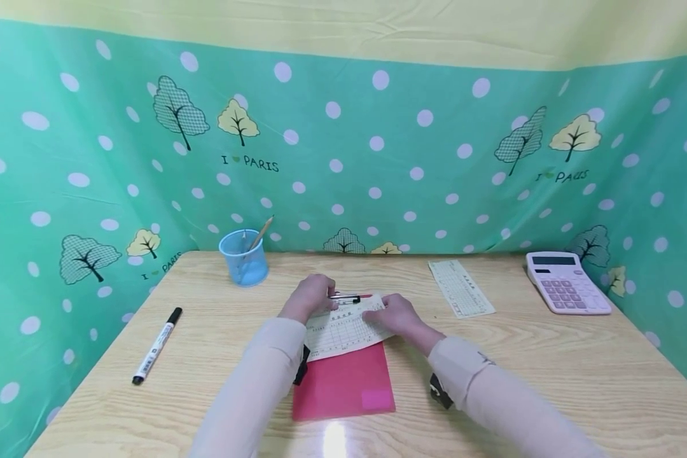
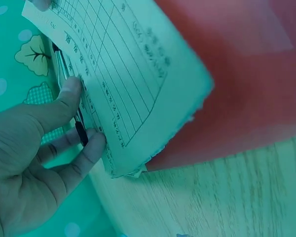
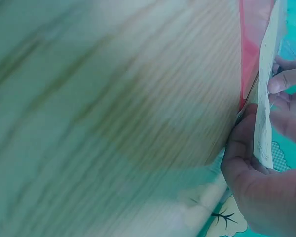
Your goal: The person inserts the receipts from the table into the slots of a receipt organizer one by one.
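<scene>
A red clipboard (image 1: 343, 388) lies on the table in front of the person, with a printed paper form (image 1: 343, 334) slanting across its upper half. At the clipboard's top edge, the left hand (image 1: 311, 296) pinches the metal clip (image 1: 348, 297) with its black ends; the left wrist view has the thumb and fingertips about the clip (image 2: 81, 132). The right hand (image 1: 401, 317) grips the form's right side, thumb on top and fingers beneath. In the right wrist view the form (image 3: 265, 98) stands edge-on between them, and its lower edge is raised off the clipboard in the left wrist view.
A blue mesh pen cup (image 1: 246, 264) with pencils stands at the back left. A black-and-white marker (image 1: 157, 346) lies at the left. Behind the right hand are another printed form (image 1: 460, 289) and a pink calculator (image 1: 568, 284). A patterned curtain (image 1: 355, 140) hangs behind the table.
</scene>
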Motion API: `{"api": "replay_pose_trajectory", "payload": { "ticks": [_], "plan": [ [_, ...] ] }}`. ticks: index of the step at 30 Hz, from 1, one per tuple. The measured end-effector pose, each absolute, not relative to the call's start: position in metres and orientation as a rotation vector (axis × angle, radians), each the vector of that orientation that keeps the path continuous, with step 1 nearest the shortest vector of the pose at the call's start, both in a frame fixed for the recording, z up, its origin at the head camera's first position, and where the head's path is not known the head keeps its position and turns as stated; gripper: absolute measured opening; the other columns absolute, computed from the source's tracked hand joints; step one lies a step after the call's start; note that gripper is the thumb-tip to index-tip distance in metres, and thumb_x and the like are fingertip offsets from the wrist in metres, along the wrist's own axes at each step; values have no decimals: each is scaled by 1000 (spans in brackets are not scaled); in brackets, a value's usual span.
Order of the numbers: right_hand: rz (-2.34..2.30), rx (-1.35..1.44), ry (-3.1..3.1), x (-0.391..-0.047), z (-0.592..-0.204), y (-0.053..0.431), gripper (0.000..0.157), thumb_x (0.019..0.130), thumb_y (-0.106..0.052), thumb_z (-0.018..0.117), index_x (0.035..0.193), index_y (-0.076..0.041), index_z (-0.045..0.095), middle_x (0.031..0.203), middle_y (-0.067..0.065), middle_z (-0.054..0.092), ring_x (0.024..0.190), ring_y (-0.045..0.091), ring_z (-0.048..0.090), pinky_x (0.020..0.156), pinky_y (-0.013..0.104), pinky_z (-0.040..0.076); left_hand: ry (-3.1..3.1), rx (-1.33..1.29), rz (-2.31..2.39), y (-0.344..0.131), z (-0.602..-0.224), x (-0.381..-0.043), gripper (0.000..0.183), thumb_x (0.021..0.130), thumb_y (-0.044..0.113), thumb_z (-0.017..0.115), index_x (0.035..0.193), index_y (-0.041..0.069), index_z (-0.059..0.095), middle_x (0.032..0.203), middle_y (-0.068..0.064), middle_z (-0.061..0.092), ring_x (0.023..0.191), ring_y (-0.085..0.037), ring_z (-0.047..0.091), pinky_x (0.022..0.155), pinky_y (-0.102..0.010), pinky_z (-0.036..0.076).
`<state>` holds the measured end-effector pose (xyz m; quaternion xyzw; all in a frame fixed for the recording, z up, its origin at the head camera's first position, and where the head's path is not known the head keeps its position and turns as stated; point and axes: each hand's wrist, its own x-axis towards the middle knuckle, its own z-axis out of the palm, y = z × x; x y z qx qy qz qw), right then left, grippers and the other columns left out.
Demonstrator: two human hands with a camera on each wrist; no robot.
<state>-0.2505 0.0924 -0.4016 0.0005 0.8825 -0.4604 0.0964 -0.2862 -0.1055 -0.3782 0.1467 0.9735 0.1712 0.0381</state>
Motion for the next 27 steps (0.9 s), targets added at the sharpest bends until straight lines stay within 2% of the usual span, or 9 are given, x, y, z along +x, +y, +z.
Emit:
{"api": "replay_pose_trajectory", "payload": {
  "ticks": [2,13,20,27],
  "plan": [
    [-1350,4,2622,-250,-402,93,25,86,-20,80,99,-1,71,91,7,68,86,21,59,83,39,50,2981,453,534,-106,-379,-287,24,86,14,83,75,7,62,87,-8,63,80,-21,54,80,-38,49],
    [-1285,2,2690,-251,-400,82,28,79,-10,87,93,0,65,81,7,63,71,18,55,65,28,47,2965,416,539,-107,-376,-289,14,93,16,76,83,7,73,85,-6,66,78,-19,55,79,-37,49],
    [-1214,21,2751,-252,-400,77,29,80,-13,85,96,1,65,83,7,63,72,19,56,63,28,47,2968,420,516,-106,-374,-291,21,96,15,72,77,6,72,73,-2,61,69,-16,49,70,-32,44],
    [-1196,41,2778,-254,-400,75,26,82,-14,83,92,2,65,80,8,62,66,18,53,56,26,43,2972,411,479,-104,-370,-291,28,97,16,71,71,4,69,62,1,51,62,-14,42,61,-28,37]
  ]
}}
